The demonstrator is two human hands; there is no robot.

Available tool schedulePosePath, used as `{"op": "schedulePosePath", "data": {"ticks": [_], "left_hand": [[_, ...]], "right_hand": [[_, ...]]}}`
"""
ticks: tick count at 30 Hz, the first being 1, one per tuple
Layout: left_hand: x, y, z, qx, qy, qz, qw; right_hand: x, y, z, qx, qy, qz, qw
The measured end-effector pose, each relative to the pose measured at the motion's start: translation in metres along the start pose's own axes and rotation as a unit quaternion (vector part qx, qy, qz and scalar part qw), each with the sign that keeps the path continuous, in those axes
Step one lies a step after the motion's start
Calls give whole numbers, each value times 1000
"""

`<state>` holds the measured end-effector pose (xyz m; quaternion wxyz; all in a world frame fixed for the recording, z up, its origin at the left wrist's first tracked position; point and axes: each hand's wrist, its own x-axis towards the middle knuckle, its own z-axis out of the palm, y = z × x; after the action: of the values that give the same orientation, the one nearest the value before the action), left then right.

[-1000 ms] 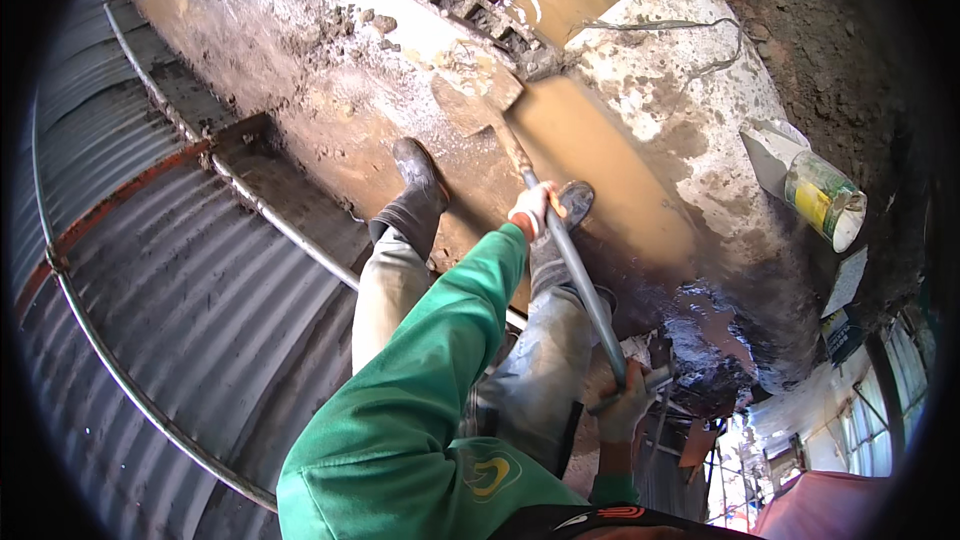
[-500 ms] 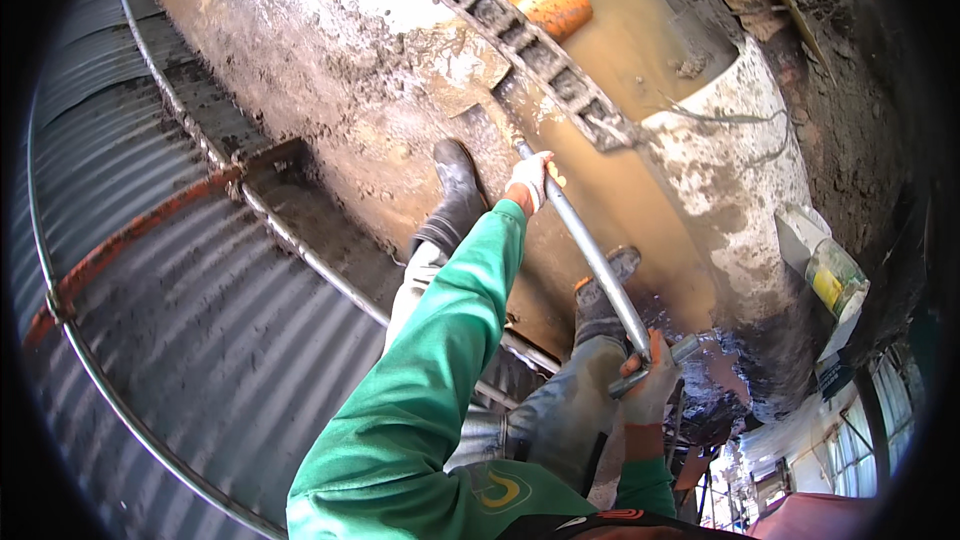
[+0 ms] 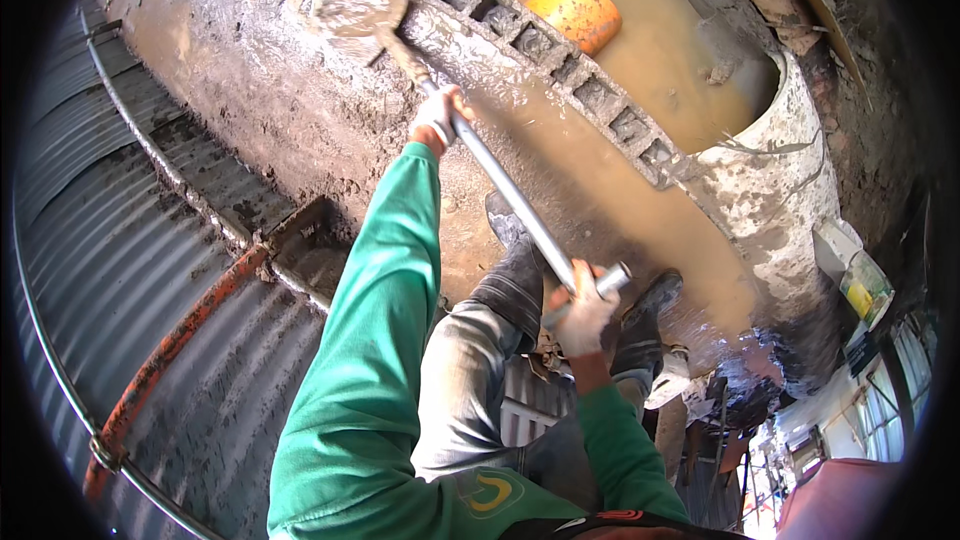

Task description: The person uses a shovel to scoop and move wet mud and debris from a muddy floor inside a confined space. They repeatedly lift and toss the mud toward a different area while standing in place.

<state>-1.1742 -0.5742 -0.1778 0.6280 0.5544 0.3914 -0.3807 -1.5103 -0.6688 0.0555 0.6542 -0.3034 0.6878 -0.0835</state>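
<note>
A shovel with a grey metal pipe shaft (image 3: 512, 192) slants from near my body to the far left. My left hand (image 3: 436, 120), in a pale glove with bare fingertips, is wrapped round the shaft's far part, just behind the blade's socket. My right hand (image 3: 582, 322), gloved alike, is closed on the crossbar at the near end. The shovel's blade (image 3: 362, 18) is coated in wet mud and slightly blurred. It lies at the wet mud (image 3: 265, 105), beside the row of hollow blocks (image 3: 535, 40); whether it carries a load I cannot tell.
Beyond the blocks, muddy water (image 3: 690, 90) surrounds an orange cylindrical container (image 3: 575, 12). A mud-splashed whitish wall (image 3: 770, 190) curves along the right. Corrugated sheets (image 3: 200, 340) and a rusty orange pipe (image 3: 180, 335) border the left. My boots (image 3: 515, 275) stand in the mud.
The shovel has swung left and farther away, its blade moving from beside my boot to the far-left mud. Both hands have gone left with it, still gripping, and my left arm reaches farther out.
</note>
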Motion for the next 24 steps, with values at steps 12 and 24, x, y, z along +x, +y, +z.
{"op": "schedulePosePath", "data": {"ticks": [12,24], "left_hand": [[-159,39,-81,-45,-8,38,998],[-443,-144,-45,47,85,-144,985]], "right_hand": [[-71,-12,-64,11,-81,62,995],[-290,-89,-368,14,-22,77,997]]}}
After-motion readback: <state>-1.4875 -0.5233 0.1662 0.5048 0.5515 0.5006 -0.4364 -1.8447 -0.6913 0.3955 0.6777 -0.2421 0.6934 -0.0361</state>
